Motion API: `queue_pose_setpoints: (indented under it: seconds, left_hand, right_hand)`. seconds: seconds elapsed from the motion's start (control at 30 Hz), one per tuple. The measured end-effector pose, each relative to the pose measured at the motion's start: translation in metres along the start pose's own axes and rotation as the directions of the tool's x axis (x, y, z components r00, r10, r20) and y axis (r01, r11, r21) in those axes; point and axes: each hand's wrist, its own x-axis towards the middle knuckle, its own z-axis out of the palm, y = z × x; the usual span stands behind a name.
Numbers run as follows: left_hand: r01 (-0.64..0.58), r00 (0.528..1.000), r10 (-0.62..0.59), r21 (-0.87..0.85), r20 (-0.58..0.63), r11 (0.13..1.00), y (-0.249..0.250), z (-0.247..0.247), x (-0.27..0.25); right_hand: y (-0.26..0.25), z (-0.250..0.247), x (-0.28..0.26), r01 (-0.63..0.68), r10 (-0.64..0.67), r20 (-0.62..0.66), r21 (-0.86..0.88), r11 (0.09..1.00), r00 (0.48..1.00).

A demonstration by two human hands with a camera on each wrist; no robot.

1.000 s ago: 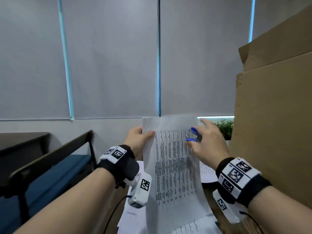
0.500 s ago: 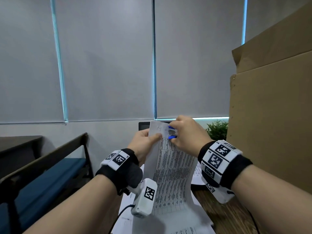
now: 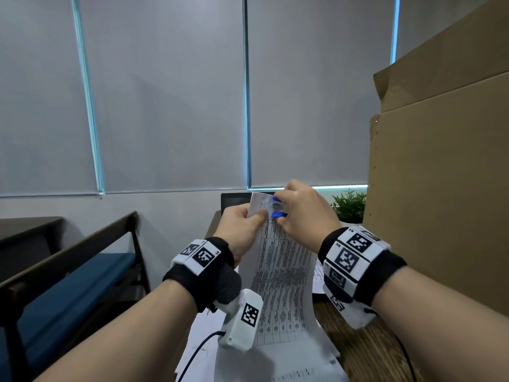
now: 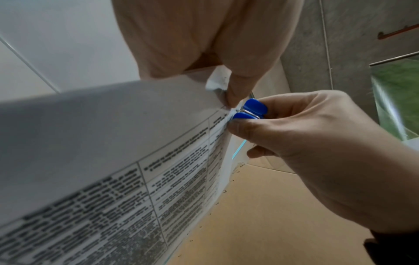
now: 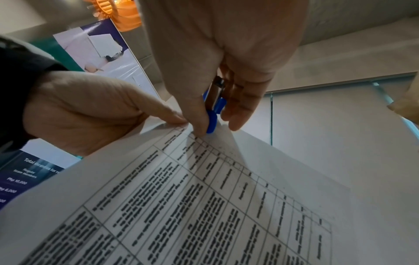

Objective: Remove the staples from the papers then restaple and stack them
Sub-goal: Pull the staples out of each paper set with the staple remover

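Observation:
A stapled set of printed papers (image 3: 281, 274) hangs upright in front of me, its lower end curving down to the desk. My left hand (image 3: 242, 227) pinches the papers (image 4: 108, 143) near their top corner, thumb on the front. My right hand (image 3: 300, 213) grips a blue staple remover (image 3: 276, 208), squeezed between thumb and fingers. The blue staple remover (image 4: 250, 110) has its metal tips at the top corner of the sheet, right beside my left thumb. In the right wrist view the remover (image 5: 213, 111) touches the top edge of the papers (image 5: 204, 197). The staple itself is too small to make out.
More printed sheets (image 3: 201, 351) lie on the wooden desk (image 3: 366, 351) below. A tall cardboard box (image 3: 440, 188) stands close on the right, with a small green plant (image 3: 349, 205) behind the hands. A blue-cushioned bench (image 3: 68, 293) is at the left. Window blinds fill the back.
My right hand has swung the blue staple remover from the sheet's right side to its top corner by my left thumb. The papers have bent forward and sunk a little.

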Motion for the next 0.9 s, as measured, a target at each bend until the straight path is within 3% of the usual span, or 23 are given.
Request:
queue_pose_setpoints:
  seconds: [0.6,0.9]
  left_hand:
    - [-0.013,1.0,0.013,0.031,0.013,0.999,-0.007,0.012,-0.001]
    - [-0.049,0.998,0.044,0.112,0.052,0.993,-0.015,0.034,0.008]
  right_hand:
    - [0.015,0.008,-0.011,0.018,-0.017,0.018,-0.042,0.999,1.0]
    - [0.037,0.013,-0.019,-0.044,0.044,-0.018,-0.016,0.999,0.999]
